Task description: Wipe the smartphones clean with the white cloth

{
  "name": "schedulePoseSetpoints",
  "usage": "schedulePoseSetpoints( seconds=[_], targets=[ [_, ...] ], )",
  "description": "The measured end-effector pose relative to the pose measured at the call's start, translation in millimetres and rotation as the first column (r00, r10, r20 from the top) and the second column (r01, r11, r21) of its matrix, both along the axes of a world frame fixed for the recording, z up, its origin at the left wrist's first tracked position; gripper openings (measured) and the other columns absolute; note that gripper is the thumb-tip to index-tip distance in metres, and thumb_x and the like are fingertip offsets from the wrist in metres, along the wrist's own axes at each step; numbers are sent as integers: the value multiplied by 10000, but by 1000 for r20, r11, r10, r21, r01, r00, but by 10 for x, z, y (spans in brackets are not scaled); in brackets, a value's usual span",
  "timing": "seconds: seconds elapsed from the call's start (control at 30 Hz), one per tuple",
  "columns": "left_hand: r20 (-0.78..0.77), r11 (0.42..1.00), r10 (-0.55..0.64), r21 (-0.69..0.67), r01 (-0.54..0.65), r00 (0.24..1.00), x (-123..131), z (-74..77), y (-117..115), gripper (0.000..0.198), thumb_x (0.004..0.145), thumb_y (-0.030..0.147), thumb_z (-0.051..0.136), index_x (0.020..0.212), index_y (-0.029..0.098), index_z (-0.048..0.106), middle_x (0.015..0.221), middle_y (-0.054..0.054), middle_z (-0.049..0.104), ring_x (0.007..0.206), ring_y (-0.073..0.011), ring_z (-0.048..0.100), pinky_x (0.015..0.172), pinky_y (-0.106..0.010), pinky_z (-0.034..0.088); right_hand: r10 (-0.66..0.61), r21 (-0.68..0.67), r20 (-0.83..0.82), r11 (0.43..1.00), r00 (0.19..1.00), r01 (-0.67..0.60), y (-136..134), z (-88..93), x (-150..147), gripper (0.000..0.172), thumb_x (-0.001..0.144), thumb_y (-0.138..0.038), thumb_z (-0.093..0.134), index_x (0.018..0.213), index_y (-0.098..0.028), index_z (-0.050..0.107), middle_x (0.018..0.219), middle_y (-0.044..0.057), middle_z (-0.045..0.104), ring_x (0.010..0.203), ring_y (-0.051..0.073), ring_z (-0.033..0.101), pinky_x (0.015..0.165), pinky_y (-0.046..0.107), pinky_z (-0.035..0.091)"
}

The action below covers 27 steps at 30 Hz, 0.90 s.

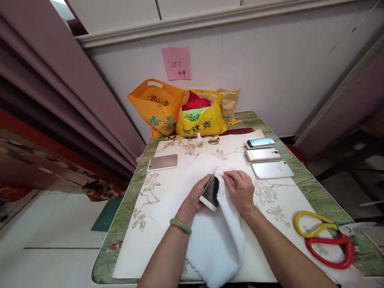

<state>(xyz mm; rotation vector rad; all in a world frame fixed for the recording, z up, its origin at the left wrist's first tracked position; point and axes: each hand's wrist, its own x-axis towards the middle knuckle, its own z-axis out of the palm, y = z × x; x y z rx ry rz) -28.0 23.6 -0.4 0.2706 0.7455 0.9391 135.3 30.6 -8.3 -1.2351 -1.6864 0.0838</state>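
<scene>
My left hand grips a white smartphone with a dark screen, tilted up over the middle of the table. My right hand pinches a fold of fluffy white cloth against the phone's right edge. The cloth spreads under both hands and runs toward the table's front edge. A green bangle sits on my left wrist.
A gold phone lies at the left, three phones at the right. Large yellow and red scissors rest at the front right. Orange bag and yellow bag stand at the back by a small bottle.
</scene>
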Motion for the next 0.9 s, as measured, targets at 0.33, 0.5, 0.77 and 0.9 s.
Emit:
schedulePoseSetpoints(
  seconds=[0.33,0.5,0.77,0.9],
  targets=[
    [54,1000,24,-5,-24,998,-10,36,15,313,873,416,596,894,111,660,727,-60,687,640,-153,650,631,-247,510,327,44,132,941,936,-335,-143,43,-131,105,902,-284,621,950,-253,709,855,30,692,806,174,601,761,331,428],
    [-12,999,6,-34,-6,1000,3,12,8,275,857,354,631,974,108,667,789,-69,715,676,-163,673,665,-257,521,-82,-3,46,997,996,82,56,-58,44,167,910,-302,596,1028,-244,699,960,60,675,927,225,589,840,383,414],
    [97,994,112,-26,-110,989,-15,13,34,335,851,460,615,863,128,650,718,-56,678,662,-162,648,677,-264,522,511,24,190,851,839,-524,-210,97,-198,205,901,-268,604,1095,-257,671,1039,35,687,952,179,592,878,352,452],
    [74,995,95,-30,-93,993,-10,20,27,304,863,430,609,887,131,658,720,-46,684,643,-153,649,686,-263,517,295,30,153,953,943,-303,-93,37,-95,197,900,-305,614,1074,-235,678,1002,55,686,930,198,592,839,361,433]
  ],
)
